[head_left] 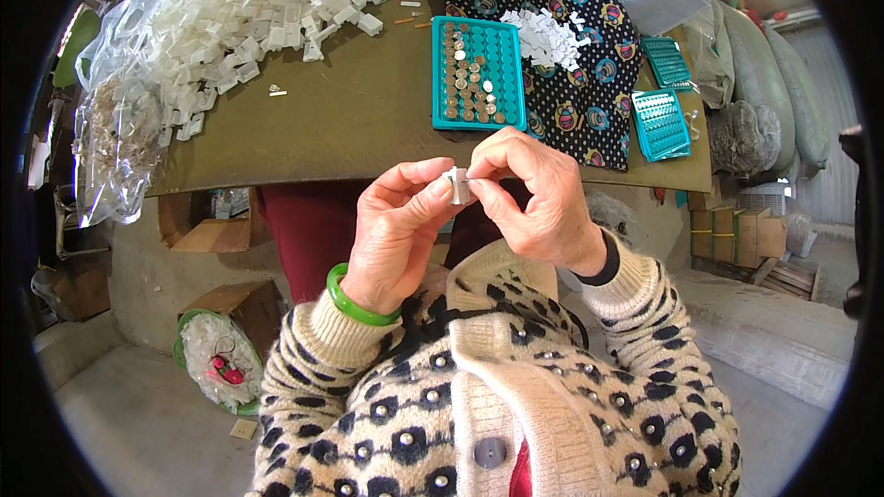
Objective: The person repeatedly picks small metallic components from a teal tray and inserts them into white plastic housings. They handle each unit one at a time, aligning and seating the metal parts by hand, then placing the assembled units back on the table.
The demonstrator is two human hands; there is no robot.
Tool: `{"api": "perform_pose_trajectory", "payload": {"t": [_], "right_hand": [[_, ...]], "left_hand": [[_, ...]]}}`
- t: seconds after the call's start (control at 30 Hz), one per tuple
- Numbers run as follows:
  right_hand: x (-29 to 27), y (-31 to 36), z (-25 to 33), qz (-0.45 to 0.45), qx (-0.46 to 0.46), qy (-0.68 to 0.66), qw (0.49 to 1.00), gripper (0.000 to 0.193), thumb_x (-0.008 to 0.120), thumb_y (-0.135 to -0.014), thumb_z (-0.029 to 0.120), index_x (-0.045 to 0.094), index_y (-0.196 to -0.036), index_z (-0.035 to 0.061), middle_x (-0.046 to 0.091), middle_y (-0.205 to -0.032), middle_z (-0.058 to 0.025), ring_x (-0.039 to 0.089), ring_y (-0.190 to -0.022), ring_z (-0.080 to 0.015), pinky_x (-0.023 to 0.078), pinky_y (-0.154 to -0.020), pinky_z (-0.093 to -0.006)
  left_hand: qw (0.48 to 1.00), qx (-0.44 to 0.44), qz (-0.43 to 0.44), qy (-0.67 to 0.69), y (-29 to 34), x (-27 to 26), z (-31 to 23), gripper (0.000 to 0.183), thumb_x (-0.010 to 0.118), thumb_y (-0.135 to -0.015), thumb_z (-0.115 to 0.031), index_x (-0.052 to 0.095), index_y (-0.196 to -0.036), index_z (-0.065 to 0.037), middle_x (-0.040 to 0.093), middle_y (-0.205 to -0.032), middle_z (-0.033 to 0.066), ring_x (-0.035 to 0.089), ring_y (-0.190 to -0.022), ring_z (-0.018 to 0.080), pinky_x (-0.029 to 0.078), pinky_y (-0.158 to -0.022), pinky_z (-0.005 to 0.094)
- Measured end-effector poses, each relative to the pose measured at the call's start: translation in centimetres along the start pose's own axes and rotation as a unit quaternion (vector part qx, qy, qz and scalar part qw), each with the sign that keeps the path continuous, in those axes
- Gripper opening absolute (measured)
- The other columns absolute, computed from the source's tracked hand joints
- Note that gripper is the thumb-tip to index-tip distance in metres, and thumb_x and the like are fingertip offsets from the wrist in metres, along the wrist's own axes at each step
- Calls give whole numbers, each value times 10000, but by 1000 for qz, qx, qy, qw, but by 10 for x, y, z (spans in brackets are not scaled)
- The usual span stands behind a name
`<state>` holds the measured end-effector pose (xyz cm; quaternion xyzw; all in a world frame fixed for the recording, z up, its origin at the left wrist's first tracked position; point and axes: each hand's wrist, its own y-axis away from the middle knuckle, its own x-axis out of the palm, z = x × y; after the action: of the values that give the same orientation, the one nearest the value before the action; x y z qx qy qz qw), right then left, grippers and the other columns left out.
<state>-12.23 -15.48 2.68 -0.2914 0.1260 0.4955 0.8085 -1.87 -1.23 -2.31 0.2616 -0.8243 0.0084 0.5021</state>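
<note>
My left hand (pixel 391 225), with a green bangle at the wrist, pinches a small white plastic piece (pixel 458 186) between thumb and fingers, just off the table's near edge. From the other side my right hand (pixel 539 198) meets it, thumb and forefinger pressed together at the piece's right side. A thin dark line shows between those fingertips and the piece; what it is I cannot make out. Beyond my hands lies a teal tray (pixel 502 60) with rows of round cells. Brownish coin-like discs (pixel 465 92) and a few white ones fill part of it.
A heap of translucent white plastic pieces (pixel 258 14) covers the table's (pixel 359 120) far left, beside a clear bag (pixel 120 147). Small white cards (pixel 548 37) lie on dark patterned cloth (pixel 580 110). Smaller teal trays (pixel 661 124) sit at right. A green-rimmed basket (pixel 180 350) stands below left.
</note>
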Motion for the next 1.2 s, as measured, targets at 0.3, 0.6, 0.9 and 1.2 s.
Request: {"api": "perform_pose_trajectory", "payload": {"t": [0.3,0.6,0.9,1.2], "right_hand": [[2,-2,-1,1,-103,51,993,187,573,-739,-133,538,-854,11,562,-791,-119,577,-671,-263,483,-604,-323],[-17,-35,11,162,-68,61,983,90,626,-784,15,538,-788,-2,550,-755,-129,575,-683,-299,474,-595,-368],[-29,-163,-54,10,52,140,989,173,654,-861,139,656,-824,-30,658,-678,-90,599,-600,-121,471,-573,-294],[15,-227,-120,26,53,404,913,310,708,-787,295,677,-734,-8,664,-711,-206,668,-681,-372,526,-625,-447]], "left_hand": [[1000,11,-8,-26,3,5,4,182,661,-895,-21,642,-1076,-11,689,-1051,85,657,-969,172,530,-904,382],[1000,11,12,-22,-1,13,-14,155,615,-920,2,624,-1075,9,676,-1042,133,673,-942,223,582,-824,384],[999,15,-2,-32,-28,5,-44,147,638,-928,-63,604,-1056,0,680,-1024,144,712,-810,228,608,-689,331],[995,42,-27,-89,-36,-3,-36,207,653,-909,-36,615,-1110,-3,697,-1002,173,696,-716,201,573,-584,285]]}}
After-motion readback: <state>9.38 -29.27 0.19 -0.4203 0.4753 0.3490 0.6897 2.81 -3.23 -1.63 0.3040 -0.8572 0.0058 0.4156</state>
